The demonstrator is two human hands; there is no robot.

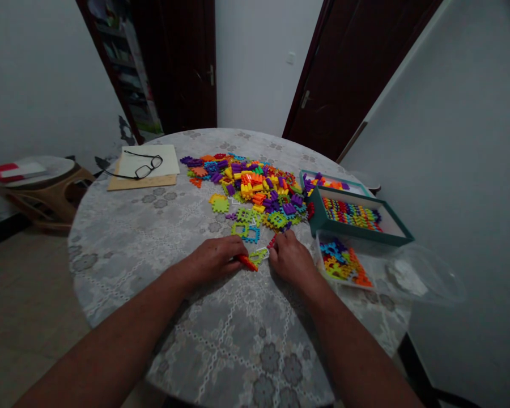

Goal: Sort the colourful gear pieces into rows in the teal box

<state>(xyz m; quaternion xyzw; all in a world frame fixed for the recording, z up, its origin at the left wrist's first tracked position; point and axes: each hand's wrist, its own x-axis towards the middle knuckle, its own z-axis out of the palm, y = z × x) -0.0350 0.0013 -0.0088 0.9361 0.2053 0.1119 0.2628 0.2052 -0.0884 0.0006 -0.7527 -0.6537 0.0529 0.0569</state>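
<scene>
My left hand (221,256) is closed, its thumb and fingers pinching red-orange toothed plastic building pieces (249,262) just above the tablecloth. Beside them a light-green toothed piece (258,256) and a white one lie between my two hands. My right hand (292,258) is closed with its fingers curled down. A red toothed piece (272,242) shows at its fingertips, but what it grips is hidden. Yellow-green and blue square frame pieces (251,233) lie just beyond my hands. Behind them spreads a large heap of mixed building pieces (255,184).
At right stand a dark green box (317,212) with rows of coloured pieces, another shallow box (359,186) behind it, and a clear plastic tub (323,266) with sorted pieces and a clear lid (446,277). Black glasses (143,171) rest on paper at the far left of the round table.
</scene>
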